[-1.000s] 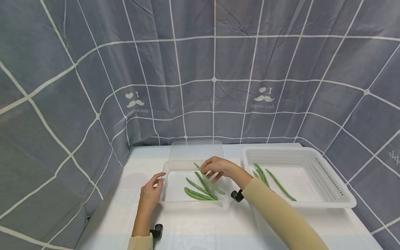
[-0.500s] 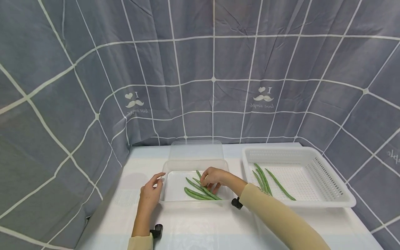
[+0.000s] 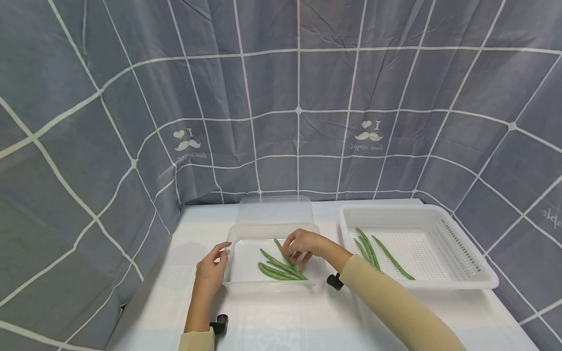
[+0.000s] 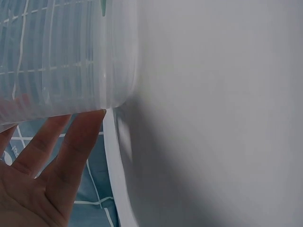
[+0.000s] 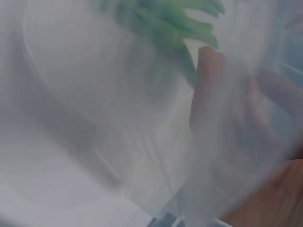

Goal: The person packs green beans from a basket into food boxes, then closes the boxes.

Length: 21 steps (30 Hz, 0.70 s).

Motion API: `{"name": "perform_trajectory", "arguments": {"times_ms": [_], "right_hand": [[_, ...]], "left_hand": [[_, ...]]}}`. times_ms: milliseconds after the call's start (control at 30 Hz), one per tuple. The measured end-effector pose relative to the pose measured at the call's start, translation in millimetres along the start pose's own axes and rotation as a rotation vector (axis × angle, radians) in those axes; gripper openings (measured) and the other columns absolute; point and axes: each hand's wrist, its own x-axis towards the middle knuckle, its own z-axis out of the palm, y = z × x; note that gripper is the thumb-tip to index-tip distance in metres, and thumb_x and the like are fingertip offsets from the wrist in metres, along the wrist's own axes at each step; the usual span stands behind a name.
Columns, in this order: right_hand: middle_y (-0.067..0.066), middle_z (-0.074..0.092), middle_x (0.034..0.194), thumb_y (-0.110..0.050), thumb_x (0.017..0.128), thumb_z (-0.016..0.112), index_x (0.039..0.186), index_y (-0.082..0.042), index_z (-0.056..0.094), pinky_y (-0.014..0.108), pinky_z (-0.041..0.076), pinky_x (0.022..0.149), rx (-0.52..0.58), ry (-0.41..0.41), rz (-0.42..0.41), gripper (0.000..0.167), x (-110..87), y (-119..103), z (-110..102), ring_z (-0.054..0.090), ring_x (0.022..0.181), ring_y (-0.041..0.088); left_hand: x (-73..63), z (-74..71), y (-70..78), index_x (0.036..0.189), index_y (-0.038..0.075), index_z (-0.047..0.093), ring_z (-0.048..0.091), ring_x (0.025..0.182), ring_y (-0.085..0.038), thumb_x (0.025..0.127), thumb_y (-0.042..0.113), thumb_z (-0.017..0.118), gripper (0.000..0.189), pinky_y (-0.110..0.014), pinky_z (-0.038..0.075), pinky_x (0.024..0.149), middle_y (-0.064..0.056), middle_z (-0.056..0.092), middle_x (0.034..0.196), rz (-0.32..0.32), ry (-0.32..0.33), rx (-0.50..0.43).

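Observation:
A clear plastic container (image 3: 245, 266) holds several green beans (image 3: 274, 272), lying together in its right half. Inside the container, my right hand (image 3: 305, 246) hovers at the beans with its fingers apart and bent downward. In the right wrist view its fingers (image 5: 207, 75) show partly through the cloudy container wall, close beside the beans (image 5: 161, 21). At the container's left side is my left hand (image 3: 212, 268), fingers loosely extended along the rim. The left wrist view shows its fingertips against the outside of the container wall (image 4: 71, 61).
To the right stands a white perforated basket (image 3: 439, 253) with several more green beans (image 3: 392, 258) in it. A clear lid (image 3: 275, 210) lies behind the container. A grey checked curtain (image 3: 272, 136) surrounds the white table (image 3: 268, 317).
My right hand has lowered a green bean onto the others in the container and let it go, then lifted slightly. The left hand has stayed at the container's left side.

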Motion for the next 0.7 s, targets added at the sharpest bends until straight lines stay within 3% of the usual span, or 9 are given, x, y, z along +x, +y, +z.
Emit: {"name": "perform_trajectory", "arguments": {"times_ms": [167,400,533,700], "right_hand": [[0.017,0.075,0.113,-0.014,0.100,0.069,0.128,0.000,0.071,0.037,0.064,0.070,0.081,0.026,-0.017,0.031,-12.5,-11,-28,0.075,0.086,0.020],[0.025,0.066,0.135,-0.017,0.105,0.065,0.136,-0.003,0.066,0.035,0.065,0.076,0.139,0.114,-0.043,0.035,-42.2,-20,-82,0.076,0.102,0.024],[0.021,0.066,0.132,-0.020,0.107,0.062,0.141,-0.001,0.061,0.035,0.064,0.079,0.158,0.165,-0.037,0.039,-59.6,-12,-112,0.075,0.101,0.021],[0.012,0.066,0.123,-0.020,0.108,0.061,0.144,0.002,0.057,0.036,0.064,0.082,0.175,0.217,-0.028,0.043,-82.1,14,-143,0.072,0.092,0.013]], "left_hand": [[0.7,-0.3,-0.1,0.139,0.024,0.069,0.075,0.111,-0.042,0.109,0.024,0.049,0.036,-0.048,0.059,0.081,-0.022,0.072,0.137,0.002,-0.005,0.001],[0.6,-1.5,0.5,0.141,0.025,0.068,0.074,0.114,-0.043,0.110,0.026,0.048,0.037,-0.047,0.060,0.081,-0.021,0.070,0.140,0.008,-0.016,0.009],[-0.2,-2.4,1.2,0.140,0.024,0.068,0.074,0.113,-0.043,0.110,0.026,0.048,0.036,-0.047,0.059,0.081,-0.022,0.071,0.139,0.013,-0.014,0.005],[-0.7,-0.6,1.1,0.140,0.024,0.068,0.074,0.113,-0.043,0.110,0.025,0.048,0.036,-0.051,0.059,0.086,-0.022,0.071,0.138,0.015,-0.013,0.004]]}}
